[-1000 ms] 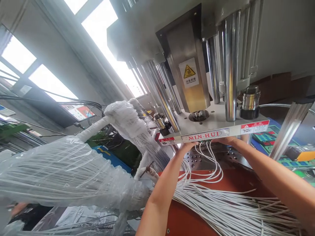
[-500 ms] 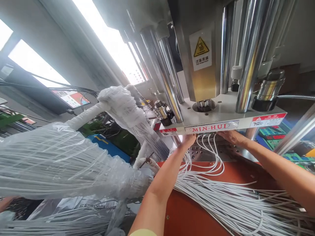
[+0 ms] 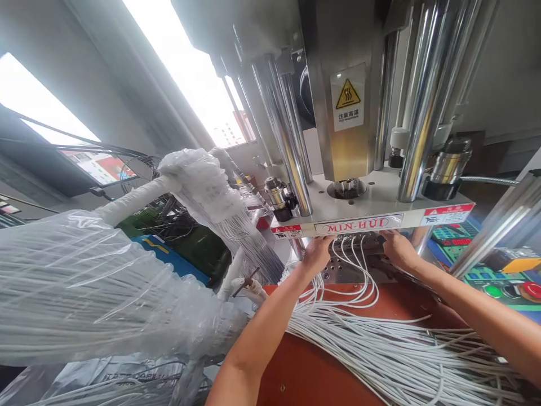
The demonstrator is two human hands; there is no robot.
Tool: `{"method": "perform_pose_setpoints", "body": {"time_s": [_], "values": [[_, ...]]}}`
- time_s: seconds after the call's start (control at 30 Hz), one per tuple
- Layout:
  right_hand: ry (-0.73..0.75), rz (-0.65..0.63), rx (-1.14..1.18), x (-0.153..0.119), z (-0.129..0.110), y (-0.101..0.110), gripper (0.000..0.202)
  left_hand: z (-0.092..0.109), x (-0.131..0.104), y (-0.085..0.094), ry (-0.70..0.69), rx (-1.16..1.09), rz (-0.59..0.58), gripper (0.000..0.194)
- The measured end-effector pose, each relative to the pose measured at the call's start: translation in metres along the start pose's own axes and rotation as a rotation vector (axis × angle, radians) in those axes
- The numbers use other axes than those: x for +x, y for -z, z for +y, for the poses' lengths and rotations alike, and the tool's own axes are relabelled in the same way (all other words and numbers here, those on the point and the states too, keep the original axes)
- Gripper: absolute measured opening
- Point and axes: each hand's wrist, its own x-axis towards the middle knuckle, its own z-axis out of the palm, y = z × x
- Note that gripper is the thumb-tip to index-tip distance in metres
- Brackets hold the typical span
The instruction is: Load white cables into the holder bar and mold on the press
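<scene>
Under the press plate (image 3: 363, 209) lies a metal mould (image 3: 367, 243), mostly hidden, with several white cables (image 3: 361, 265) running out of its front edge. My left hand (image 3: 316, 255) is closed at the mould's left end, beside the cables. At the right end, my right hand (image 3: 399, 251) curls its fingers around the mould's side. The plate's front edge and the shadow below it hide part of the fingertips. The cables loop down towards a large bundle of white cables (image 3: 380, 344) under my forearms.
Chrome guide columns (image 3: 281, 135) and a heated metal block with a warning label (image 3: 348, 104) stand above the plate. Plastic-wrapped cable bundles (image 3: 105, 282) hang at left. A red-brown worktop (image 3: 308, 366) lies below. Push buttons (image 3: 492, 291) are at far right.
The view has shifted slightly, bringing the push buttons into sight. My right hand shows more fully at the mould's right end; both hands stay under the plate's front edge.
</scene>
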Motion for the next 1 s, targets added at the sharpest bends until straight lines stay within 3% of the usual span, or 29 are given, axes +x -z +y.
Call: {"method": "perform_pose_setpoints", "body": {"time_s": [0.27,0.43,0.6,0.77,0.9,1.0], "values": [[0.160,-0.085,-0.047,-0.011,-0.008,0.000,0.042,0.012,0.003,0.002,-0.068,0.083,0.047,0.067],[0.203,-0.116,-0.007,-0.008,0.003,-0.003,0.059,0.035,0.010,-0.011,-0.092,0.229,0.082,0.063],[0.190,-0.140,0.031,0.000,0.010,0.001,0.066,0.053,0.016,-0.026,-0.133,0.332,0.008,0.052],[0.189,-0.165,0.052,-0.008,-0.009,0.006,0.060,0.054,0.025,-0.035,-0.071,0.335,-0.051,0.048],[0.117,-0.180,0.083,-0.007,-0.022,0.016,0.061,0.073,0.020,-0.024,0.009,0.218,-0.027,0.052],[0.040,-0.198,0.132,-0.026,-0.020,0.041,0.058,0.100,-0.019,0.000,-0.031,0.014,0.122,0.056]]}}
